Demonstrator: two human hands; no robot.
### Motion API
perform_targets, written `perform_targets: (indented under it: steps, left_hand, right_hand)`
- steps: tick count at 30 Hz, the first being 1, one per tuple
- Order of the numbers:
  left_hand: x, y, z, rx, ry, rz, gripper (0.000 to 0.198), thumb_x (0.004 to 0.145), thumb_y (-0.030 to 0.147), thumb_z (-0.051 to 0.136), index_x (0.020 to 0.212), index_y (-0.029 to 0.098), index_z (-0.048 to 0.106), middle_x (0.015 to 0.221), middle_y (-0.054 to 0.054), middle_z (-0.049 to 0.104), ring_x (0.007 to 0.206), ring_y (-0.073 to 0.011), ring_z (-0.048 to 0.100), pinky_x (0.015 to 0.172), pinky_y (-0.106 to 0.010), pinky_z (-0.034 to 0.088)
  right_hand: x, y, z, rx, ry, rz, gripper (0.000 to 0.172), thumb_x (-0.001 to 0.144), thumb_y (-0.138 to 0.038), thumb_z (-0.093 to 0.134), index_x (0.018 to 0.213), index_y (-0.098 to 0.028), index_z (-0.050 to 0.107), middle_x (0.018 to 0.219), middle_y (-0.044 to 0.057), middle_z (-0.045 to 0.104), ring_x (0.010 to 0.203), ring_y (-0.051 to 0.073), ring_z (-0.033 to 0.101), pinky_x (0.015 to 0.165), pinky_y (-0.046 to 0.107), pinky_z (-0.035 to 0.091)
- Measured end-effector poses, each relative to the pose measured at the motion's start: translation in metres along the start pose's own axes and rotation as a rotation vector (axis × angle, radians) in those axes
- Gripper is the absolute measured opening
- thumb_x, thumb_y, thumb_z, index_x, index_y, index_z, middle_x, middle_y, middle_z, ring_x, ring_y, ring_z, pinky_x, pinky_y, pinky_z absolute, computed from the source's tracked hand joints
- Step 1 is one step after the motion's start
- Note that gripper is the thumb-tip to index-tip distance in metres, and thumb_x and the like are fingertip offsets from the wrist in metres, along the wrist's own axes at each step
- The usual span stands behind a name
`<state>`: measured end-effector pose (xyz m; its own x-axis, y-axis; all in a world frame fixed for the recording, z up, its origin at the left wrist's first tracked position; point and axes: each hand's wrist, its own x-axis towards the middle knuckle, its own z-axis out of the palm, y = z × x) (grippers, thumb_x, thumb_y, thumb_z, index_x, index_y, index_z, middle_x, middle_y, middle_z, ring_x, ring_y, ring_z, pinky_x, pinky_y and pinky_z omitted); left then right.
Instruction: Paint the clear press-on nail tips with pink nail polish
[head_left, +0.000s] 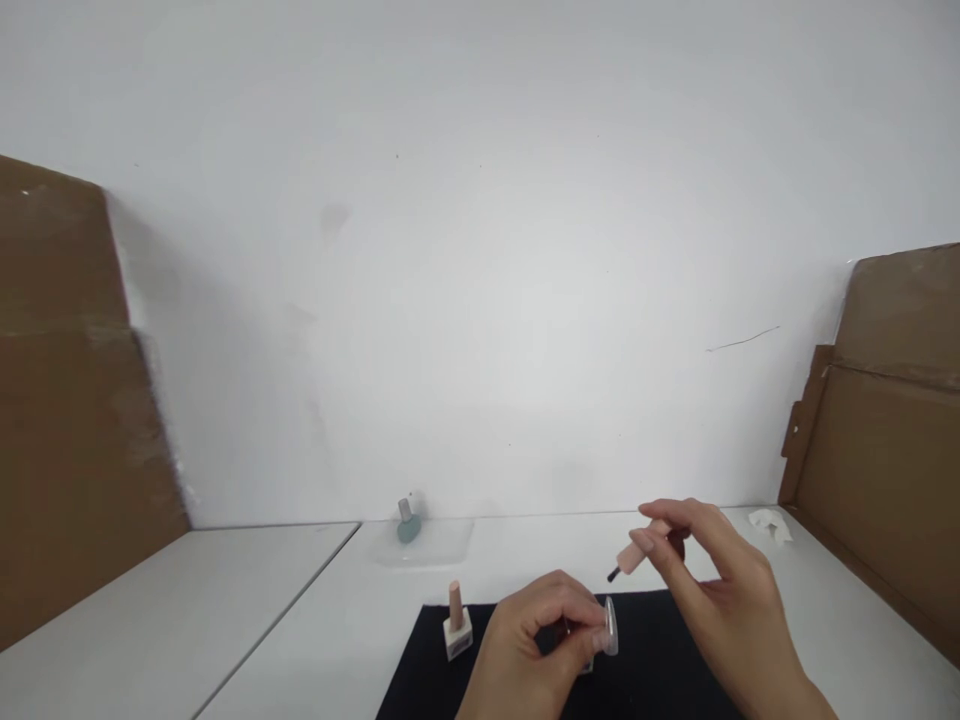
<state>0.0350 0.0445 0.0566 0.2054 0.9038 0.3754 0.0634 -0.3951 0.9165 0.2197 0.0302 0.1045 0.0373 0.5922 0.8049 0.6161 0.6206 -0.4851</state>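
Between the thumb and fingers of my left hand [544,635] is a small clear oval piece [611,627], seen nearly edge-on; its exact kind does not show. My right hand [720,585] pinches a pink nail polish brush [632,558] by its cap. The dark bristles point down and left, a little above the clear piece and apart from it. A nail polish bottle [457,632] with a pinkish cap stands upright left of my left hand. Part of another small object [587,668] shows behind my left fingers, mostly hidden.
A black mat [645,680] lies on the white table [300,620]. Behind it, a grey-blue nail polish bottle [408,526] rests tilted on a clear tray [450,545]. Crumpled white tissue [771,524] lies at back right. Cardboard panels [67,400] stand at both sides, before a white wall.
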Motion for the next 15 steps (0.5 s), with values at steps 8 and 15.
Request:
perform_targets:
  steps: [8,15]
  left_hand:
    - [0.0007,0.0013,0.0014,0.034,0.014,-0.031,0.016,0.074,0.017,0.072,0.063,0.027,0.078,0.071,0.0,0.077,0.065,-0.0153,0.066,0.063,-0.022,0.052]
    - [0.0,0.0032,0.0003,0.031,0.002,-0.047,0.016,0.073,0.016,0.071,0.064,0.027,0.079,0.074,0.0,0.078,0.068,-0.016,0.068,0.064,-0.022,0.054]
  right_hand:
    - [0.0021,-0.0052,-0.0039,0.03,-0.077,-0.129,0.004,0.098,-0.028,0.066,0.1,-0.026,0.069,0.069,-0.002,0.074,0.062,0.017,0.064,0.064,0.03,0.054]
    - [0.0018,-0.0014,-0.0031,-0.058,0.069,-0.099,0.004,0.098,-0.027,0.065,0.102,-0.027,0.065,0.07,-0.003,0.076,0.062,0.018,0.062,0.066,0.031,0.053]
